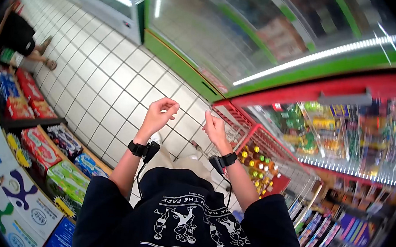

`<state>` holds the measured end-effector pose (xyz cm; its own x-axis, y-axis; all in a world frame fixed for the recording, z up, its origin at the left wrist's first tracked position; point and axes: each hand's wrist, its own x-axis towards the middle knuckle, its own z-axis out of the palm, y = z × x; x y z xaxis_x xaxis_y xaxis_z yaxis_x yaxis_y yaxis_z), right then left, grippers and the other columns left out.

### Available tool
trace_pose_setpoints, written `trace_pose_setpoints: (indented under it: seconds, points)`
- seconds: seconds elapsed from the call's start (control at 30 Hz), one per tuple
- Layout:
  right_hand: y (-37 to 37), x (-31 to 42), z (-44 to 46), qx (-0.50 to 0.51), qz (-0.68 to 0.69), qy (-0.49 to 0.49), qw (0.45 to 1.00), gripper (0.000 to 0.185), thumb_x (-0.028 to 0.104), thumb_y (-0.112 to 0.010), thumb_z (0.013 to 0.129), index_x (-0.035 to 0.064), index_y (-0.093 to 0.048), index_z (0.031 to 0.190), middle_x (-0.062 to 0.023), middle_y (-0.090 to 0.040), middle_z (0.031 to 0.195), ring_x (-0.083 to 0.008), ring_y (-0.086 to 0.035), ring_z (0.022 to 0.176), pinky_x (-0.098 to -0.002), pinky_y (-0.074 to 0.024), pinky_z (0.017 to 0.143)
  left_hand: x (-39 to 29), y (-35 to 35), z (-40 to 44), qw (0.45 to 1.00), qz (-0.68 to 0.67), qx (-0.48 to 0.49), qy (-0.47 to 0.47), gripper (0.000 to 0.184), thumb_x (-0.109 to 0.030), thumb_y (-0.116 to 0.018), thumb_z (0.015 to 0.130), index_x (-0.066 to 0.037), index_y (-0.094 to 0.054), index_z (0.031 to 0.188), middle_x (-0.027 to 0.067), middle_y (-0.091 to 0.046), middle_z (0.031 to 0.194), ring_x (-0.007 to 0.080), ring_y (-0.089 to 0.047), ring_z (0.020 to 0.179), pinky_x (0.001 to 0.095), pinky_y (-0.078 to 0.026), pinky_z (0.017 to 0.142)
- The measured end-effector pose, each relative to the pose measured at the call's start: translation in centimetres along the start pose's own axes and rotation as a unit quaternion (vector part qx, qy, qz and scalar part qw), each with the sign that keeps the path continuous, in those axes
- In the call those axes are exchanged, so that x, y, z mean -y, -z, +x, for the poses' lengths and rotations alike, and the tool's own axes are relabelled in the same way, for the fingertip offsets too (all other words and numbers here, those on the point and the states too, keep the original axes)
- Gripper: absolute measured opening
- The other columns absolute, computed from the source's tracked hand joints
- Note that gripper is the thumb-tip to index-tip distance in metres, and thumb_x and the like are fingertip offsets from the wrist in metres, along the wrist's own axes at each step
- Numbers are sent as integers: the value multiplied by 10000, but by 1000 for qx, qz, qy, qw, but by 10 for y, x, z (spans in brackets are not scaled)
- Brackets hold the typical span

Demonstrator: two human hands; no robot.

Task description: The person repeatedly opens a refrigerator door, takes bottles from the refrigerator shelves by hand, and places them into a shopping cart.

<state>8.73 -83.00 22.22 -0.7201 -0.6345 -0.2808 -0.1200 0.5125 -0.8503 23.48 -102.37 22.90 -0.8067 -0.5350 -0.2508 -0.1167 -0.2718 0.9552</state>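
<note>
My left hand (158,116) is raised in front of my body over the tiled floor, its fingers loosely curled in toward the thumb. Nothing shows in it. Facing it across a gap, my right hand (215,129) is also curled, with its thumb side upward and nothing visible inside. Neither hand touches goods. A black strap with a small device (146,150) sits on my left wrist, and a similar wrist device (222,162) is on my right. Nearest to my right hand is a red wire basket (249,132), with several bottles (258,164) grouped below it.
A green-framed glass cabinet (179,65) stands ahead, joined by a red-framed display case (300,90) of packaged goods. Boxed goods (40,149) line the left side. A person (19,35) is at the far left of the white tiled floor (98,77). More shelves (325,233) stand at right.
</note>
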Motion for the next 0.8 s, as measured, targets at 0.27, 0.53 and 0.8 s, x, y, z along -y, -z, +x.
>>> trace_pose_setpoints:
  seconds: [0.27, 0.53, 0.8]
  points:
    - [-94, 112, 61, 120, -61, 157, 978, 633, 422, -507, 1018, -24, -488, 570, -76, -448, 471, -128, -492, 467, -331, -377, 469, -11, 122, -46, 978, -53, -198, -47, 206, -190, -680, 912, 7, -666, 973, 53, -666, 857, 118, -645, 810, 286, -583, 660]
    - [-112, 179, 114, 21, -7, 320, 947, 527, 225, -650, 958, 46, -349, 565, -2, -298, 497, -78, -287, 487, -313, -233, 437, -42, 184, -64, 955, -47, -283, -75, 207, -188, -664, 937, 11, -652, 990, 62, -665, 866, 129, -656, 808, 284, -584, 649]
    - [-86, 194, 200, -133, 81, 334, 929, 548, 104, -679, 922, 55, -257, 577, 11, -217, 520, -85, -187, 509, -316, -161, 449, -91, 230, 16, 968, 32, -235, -83, 224, -199, -632, 960, 20, -646, 1008, 82, -665, 864, 153, -662, 831, 294, -588, 672]
